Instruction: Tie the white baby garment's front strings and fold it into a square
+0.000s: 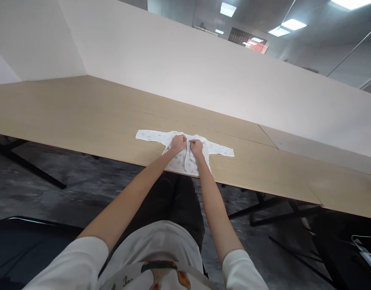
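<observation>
Long tan tabletop [83,117] with thin lines [267,136] across it. Behind it, a plain white wall [173,72]. Over the wall, shiny glass [312,52] and bright square lights [294,24]. Down below, black legs [34,166] on a dark gray floor [95,181]. At bottom left, part of a black chair [31,249]. At bottom right, a white box [370,259] with a white cord [362,236].

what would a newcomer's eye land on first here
Probably the small white printed garment, laid at the near edge of the pale tabletop, its sleeves spread to both sides. Next come the left hand and right hand, side by side at its front opening. Beyond, bright ceiling lights show above the white partition.
</observation>
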`<state>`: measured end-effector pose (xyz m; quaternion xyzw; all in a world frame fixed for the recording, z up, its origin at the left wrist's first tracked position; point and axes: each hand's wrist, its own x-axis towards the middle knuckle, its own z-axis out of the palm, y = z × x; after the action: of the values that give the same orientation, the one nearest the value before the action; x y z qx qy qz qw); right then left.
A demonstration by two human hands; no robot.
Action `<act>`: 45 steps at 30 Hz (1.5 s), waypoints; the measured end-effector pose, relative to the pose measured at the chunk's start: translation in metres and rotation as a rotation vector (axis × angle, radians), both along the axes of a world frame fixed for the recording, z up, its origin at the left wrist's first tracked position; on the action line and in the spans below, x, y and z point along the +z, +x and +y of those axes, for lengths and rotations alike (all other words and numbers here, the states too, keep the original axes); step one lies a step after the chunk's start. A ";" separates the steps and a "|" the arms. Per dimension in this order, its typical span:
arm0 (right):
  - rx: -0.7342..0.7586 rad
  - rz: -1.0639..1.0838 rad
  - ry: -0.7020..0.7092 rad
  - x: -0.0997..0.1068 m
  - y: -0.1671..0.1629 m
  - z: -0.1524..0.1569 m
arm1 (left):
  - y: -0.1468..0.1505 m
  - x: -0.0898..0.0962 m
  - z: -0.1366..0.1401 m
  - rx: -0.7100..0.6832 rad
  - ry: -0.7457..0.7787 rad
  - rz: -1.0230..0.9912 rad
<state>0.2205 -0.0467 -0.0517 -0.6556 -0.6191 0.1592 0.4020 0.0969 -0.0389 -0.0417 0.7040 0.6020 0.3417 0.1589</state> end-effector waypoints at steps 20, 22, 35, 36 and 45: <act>0.144 -0.233 0.017 0.007 -0.005 -0.027 | -0.013 -0.004 -0.026 -0.093 -0.006 -0.082; 0.158 -0.234 0.023 0.007 -0.005 -0.027 | -0.014 -0.004 -0.027 -0.108 -0.010 -0.121; 0.089 0.271 -0.058 0.009 0.011 -0.032 | -0.012 -0.006 -0.025 -0.259 0.036 -0.111; 0.093 0.282 -0.058 0.009 0.012 -0.032 | -0.012 -0.006 -0.025 -0.265 0.038 -0.115; 0.055 0.285 -0.044 0.007 0.012 -0.033 | -0.012 -0.011 -0.022 -0.223 0.007 -0.149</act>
<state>0.2323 -0.0799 -0.0446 -0.6177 -0.5699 0.2751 0.4669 0.0848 -0.0611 -0.0528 0.7396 0.5056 0.3752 0.2378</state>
